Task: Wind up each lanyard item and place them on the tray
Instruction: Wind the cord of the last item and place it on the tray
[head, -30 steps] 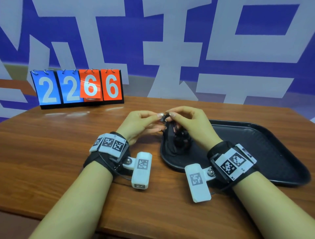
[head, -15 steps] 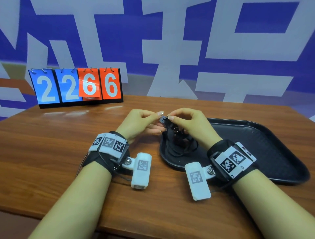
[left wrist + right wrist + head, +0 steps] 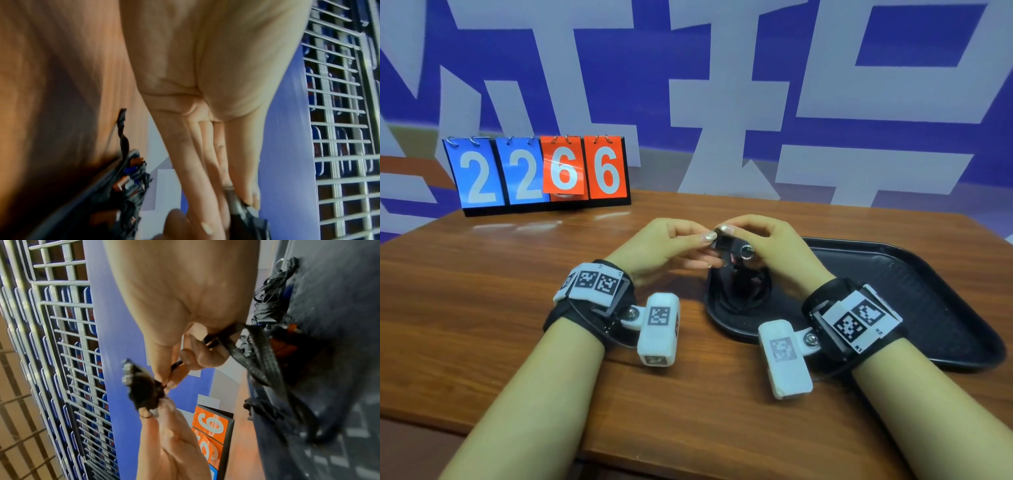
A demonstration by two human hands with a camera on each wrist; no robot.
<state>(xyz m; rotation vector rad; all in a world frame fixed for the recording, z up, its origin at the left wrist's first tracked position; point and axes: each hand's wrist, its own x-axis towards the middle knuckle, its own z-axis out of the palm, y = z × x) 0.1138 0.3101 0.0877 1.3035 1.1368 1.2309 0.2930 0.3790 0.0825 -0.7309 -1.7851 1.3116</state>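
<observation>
A black lanyard (image 3: pixel 724 244) is held above the left end of the black tray (image 3: pixel 928 294). My left hand (image 3: pixel 705 240) pinches its clip end (image 3: pixel 242 209) between thumb and fingers. My right hand (image 3: pixel 732 230) pinches a thin cord (image 3: pixel 174 365) at the clip (image 3: pixel 141 389), and its lower fingers curl round the strap (image 3: pixel 257 353). A metal ring (image 3: pixel 747 253) shows under the right fingers. The strap hangs down in loops (image 3: pixel 743 294) onto the tray. Other dark lanyards (image 3: pixel 271 305) with orange and blue parts (image 3: pixel 131 178) lie on the tray there.
A flip scoreboard (image 3: pixel 541 171) reading 2266 stands at the back left of the wooden table (image 3: pixel 482 291). The tray's right part (image 3: pixel 893 274) is bare. A wire grid (image 3: pixel 339 113) stands off to the side.
Both hands stay over the tray's left end. The right fingers have shifted on the lanyard, and the metal ring now shows. The hanging loops have drawn in a little.
</observation>
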